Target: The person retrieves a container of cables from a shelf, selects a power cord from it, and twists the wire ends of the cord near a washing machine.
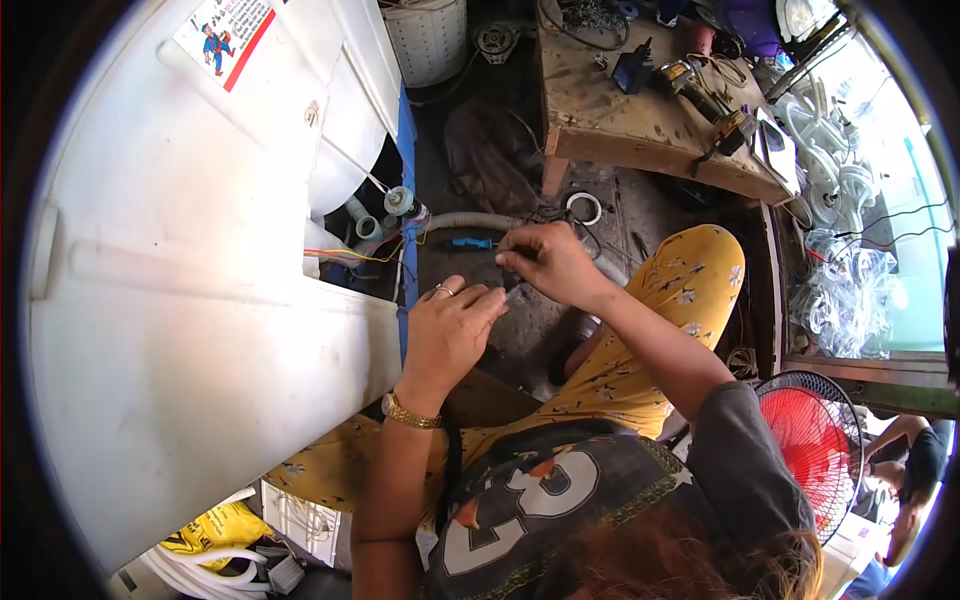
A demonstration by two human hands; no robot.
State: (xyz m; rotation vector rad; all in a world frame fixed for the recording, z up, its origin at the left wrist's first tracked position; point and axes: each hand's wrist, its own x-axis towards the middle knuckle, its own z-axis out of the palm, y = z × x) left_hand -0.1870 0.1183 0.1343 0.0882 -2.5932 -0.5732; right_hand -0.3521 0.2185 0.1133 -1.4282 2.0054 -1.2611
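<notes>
My left hand, wearing a ring and a gold watch, is held over the floor with its fingers closed together. Just up and to the right, my right hand has thumb and fingertips pinched. Whatever either hand holds is too small or hidden to name; a small pale bit shows by the left fingertips. A blue-handled tool lies on the floor beyond my hands. To the left, a white appliance cabinet shows an opening with coloured wires, a grey pipe fitting and a round drain part.
A corrugated hose and a white ring lie on the floor. A wooden table holds a cordless drill. Bagged hoses are at right. A red fan stands near another person.
</notes>
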